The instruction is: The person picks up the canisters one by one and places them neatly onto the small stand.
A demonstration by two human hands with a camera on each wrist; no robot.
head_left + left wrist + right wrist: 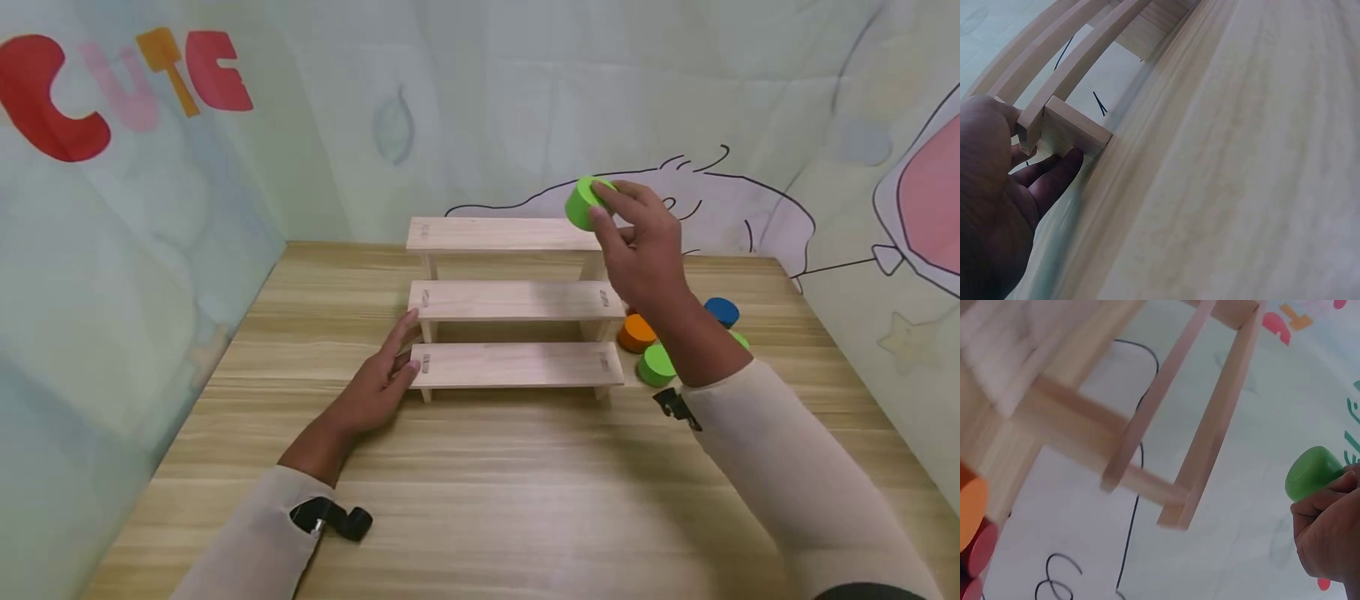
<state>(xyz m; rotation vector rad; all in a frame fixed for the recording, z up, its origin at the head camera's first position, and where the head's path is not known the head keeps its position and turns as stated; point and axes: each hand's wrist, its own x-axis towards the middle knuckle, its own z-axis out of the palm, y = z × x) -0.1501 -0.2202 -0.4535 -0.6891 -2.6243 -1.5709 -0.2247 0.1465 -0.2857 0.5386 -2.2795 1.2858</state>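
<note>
My right hand [645, 242] is raised at the back right and pinches a bright green round block [582, 205] between thumb and fingers. In the head view the block overlaps the right end of the top step; the right wrist view shows the green block [1311, 472] held off to the side of the stand. A pale wooden three-step stand [517, 300] stands on the table. At its left end my left hand [375, 387] grips the lower steps. In the left wrist view, fingers [1060, 178] curl under the end of a step [1085, 62], against its leg.
Right of the stand lie an orange block [637, 333], a green block [657, 365] and a blue block [722, 312], partly behind my right forearm. Red blocks [980, 549] show in the right wrist view. A printed cloth wall [337, 125] borders the wooden table [480, 492].
</note>
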